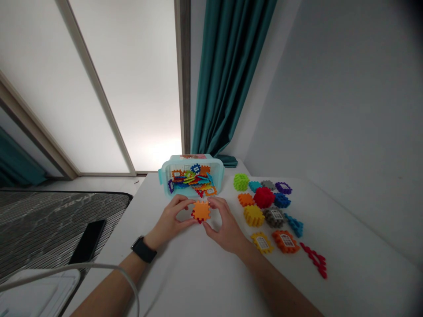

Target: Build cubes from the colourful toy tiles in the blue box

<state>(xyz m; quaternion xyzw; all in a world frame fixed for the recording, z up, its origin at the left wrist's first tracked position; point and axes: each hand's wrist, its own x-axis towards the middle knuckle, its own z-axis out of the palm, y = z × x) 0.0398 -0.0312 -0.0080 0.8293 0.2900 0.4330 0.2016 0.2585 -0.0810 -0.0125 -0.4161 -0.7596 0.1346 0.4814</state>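
From my remote view, I have the left hand (170, 220) and right hand (227, 230) pinching an orange tile (201, 210) over a red piece (199, 221), apparently mid-fitting, which likely calls for aligned teeth.

The left hand (170, 218) and right hand (228, 226) face each other toward the far edge of the table (198, 277), fingers (222, 202) pinched. Both forearms (264, 275) slant inward.

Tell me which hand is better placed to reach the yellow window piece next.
Probably the right hand: it is nearer the yellow window piece, while the left hand is on the far side of the orange piece both hold.
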